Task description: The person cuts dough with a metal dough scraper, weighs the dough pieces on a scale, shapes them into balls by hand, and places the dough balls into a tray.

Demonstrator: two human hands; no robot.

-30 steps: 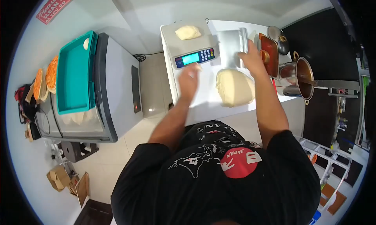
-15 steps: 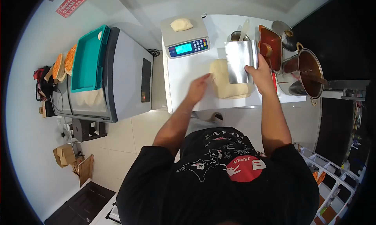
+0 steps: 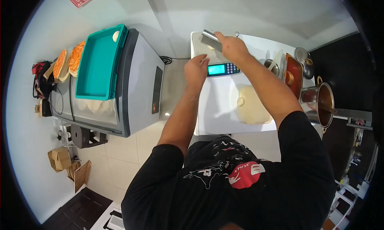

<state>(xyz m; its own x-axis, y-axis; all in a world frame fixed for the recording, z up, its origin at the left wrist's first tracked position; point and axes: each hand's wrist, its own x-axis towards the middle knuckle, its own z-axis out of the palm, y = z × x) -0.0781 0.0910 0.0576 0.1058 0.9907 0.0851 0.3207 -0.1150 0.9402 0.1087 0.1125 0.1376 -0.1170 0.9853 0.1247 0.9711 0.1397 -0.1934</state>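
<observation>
Upper centre of the frame: my right hand (image 3: 234,49) grips a metal scraper (image 3: 211,39) by its rolled edge, presumably leaving the blade free, above the scale (image 3: 197,42), which bears a partly hidden dough piece (image 3: 210,48). My left hand (image 3: 196,70) bends its fingers beside the display (image 3: 216,69); whether they pinch anything, I cannot tell. The large dough (image 3: 254,106) lies right of centre on the bench (image 3: 218,124), seemingly for easy reach.

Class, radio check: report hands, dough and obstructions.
Right hand gripping metal scraper over scale. Left hand near scale. Large dough on table. Scraper partly hides small dough.
</observation>
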